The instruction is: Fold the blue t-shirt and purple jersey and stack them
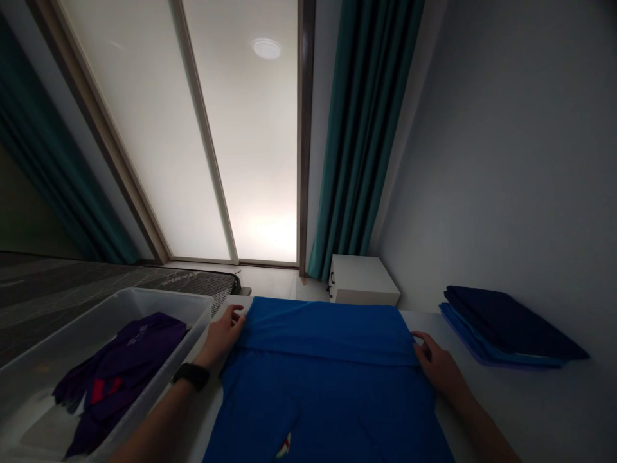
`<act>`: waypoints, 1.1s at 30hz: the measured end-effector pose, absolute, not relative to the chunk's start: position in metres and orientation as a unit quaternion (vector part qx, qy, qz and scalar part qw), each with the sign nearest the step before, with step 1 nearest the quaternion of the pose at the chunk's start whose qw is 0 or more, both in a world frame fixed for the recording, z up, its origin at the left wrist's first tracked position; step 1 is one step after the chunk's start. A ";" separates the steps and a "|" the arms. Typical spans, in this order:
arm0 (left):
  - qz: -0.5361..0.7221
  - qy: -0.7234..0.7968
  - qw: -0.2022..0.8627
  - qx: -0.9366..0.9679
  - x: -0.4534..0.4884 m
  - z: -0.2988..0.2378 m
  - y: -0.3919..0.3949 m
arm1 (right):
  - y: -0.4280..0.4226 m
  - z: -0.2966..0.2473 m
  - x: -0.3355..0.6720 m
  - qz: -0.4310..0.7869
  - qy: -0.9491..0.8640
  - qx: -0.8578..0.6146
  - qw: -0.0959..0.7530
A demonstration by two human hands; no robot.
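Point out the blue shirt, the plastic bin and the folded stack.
shirt [328, 392]: head view, on its flat middle.
bin [164, 294]: head view, on its far rim.
stack [511, 325]: head view, on the dark top cloth.

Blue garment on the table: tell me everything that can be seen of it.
The blue garment is bright blue, soft-looking cloth spread flat on the white table. Its far part is folded back toward the camera, making a straight band across its width. A small red and white emblem shows near the bottom edge, where the cloth runs out of view. The left hand and right hand hold the fold's two ends.
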State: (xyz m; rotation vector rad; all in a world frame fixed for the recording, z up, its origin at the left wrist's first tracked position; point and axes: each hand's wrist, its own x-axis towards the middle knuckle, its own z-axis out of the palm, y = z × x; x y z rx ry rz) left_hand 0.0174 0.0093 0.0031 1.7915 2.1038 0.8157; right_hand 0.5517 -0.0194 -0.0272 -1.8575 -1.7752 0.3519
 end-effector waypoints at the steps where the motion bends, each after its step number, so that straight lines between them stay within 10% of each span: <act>1: 0.269 0.726 0.125 0.621 0.019 0.005 0.016 | -0.018 -0.027 0.551 0.129 -0.657 -0.695 0.264; 33: 0.257 0.745 0.074 0.611 0.029 -0.004 0.050 | -0.020 -0.025 0.540 -0.047 -0.692 -0.697 0.183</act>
